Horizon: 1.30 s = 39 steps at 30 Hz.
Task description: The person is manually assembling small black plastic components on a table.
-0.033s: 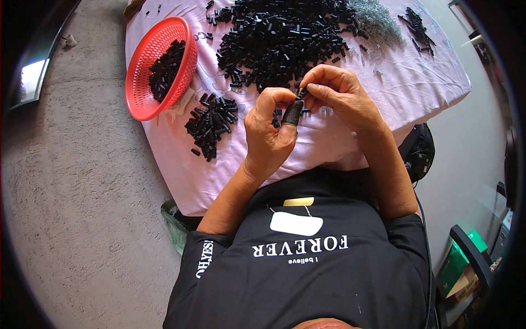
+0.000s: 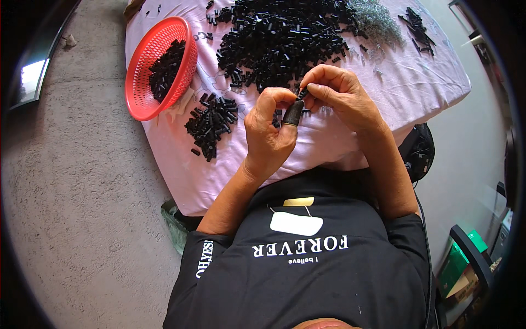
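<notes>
Both of my hands meet over the near part of the table, fingertips pinched together. My left hand (image 2: 272, 127) has a dark finger sleeve (image 2: 293, 112) over its thumb and grips a small black cylindrical piece (image 2: 301, 95). From the other side, my right hand (image 2: 342, 98) pinches at the same piece with thumb and forefinger. The fingers cover most of it, so its ends are hard to make out. Just beyond the hands spreads a large heap of similar black pieces (image 2: 279, 41). A smaller pile of black pieces (image 2: 211, 126) lies left of my left hand.
A red plastic mesh basket (image 2: 189, 60) leans at the table's left, with black pieces inside. A tangle of thin silvery metal parts (image 2: 378, 24) lies at the far right, near some long black strips (image 2: 419, 32). Pink cloth (image 2: 181, 164) covers the table.
</notes>
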Motion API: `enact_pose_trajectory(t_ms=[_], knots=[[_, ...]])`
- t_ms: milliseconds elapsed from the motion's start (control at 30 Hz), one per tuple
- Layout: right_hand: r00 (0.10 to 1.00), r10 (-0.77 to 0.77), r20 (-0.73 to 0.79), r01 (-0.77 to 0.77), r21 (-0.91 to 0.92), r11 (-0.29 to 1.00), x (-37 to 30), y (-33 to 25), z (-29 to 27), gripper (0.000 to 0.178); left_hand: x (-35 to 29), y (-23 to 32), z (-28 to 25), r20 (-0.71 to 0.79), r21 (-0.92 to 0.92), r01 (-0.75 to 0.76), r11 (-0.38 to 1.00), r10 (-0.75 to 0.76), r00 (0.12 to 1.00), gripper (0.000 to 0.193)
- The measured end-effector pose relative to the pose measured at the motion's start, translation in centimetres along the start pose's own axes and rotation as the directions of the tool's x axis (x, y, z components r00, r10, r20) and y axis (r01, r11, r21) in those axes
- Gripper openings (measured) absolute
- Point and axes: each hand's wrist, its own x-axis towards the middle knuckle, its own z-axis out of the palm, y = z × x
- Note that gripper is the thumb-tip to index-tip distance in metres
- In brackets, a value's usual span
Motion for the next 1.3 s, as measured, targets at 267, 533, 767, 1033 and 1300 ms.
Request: enact_pose_trajectory(t_ms=[267, 533, 767, 1033, 1300], knots=[[1.000, 0.007, -0.007, -0.007, -0.017, 1.000, -0.07, -0.41, 0.42, 0.013, 0.35, 0.64, -0.22, 0.015, 0.071, -0.049, 0.996, 0.048, 0.999, 0.028], [1.000, 0.010, -0.001, -0.010, -0.030, 1.000, -0.03, -0.47, 0.42, 0.013, 0.30, 0.65, -0.18, 0.014, 0.072, -0.068, 0.995, 0.067, 0.998, 0.027], [1.000, 0.012, 0.024, -0.012, -0.012, 1.000, 0.00, -0.21, 0.10, 0.017, 0.14, 0.61, -0.16, 0.015, 0.086, -0.063, 0.994, 0.062, 0.998, 0.027], [0.999, 0.002, 0.048, -0.002, -0.009, 1.000, 0.13, -0.03, 0.06, 0.017, 0.00, 0.73, -0.02, 0.013, 0.067, -0.056, 0.996, 0.055, 0.998, 0.027], [0.999, -0.016, 0.050, 0.017, -0.004, 1.000, 0.27, 0.28, 0.03, 0.016, 0.04, 0.53, 0.05, 0.036, 0.104, -0.088, 0.991, 0.085, 0.996, 0.026]])
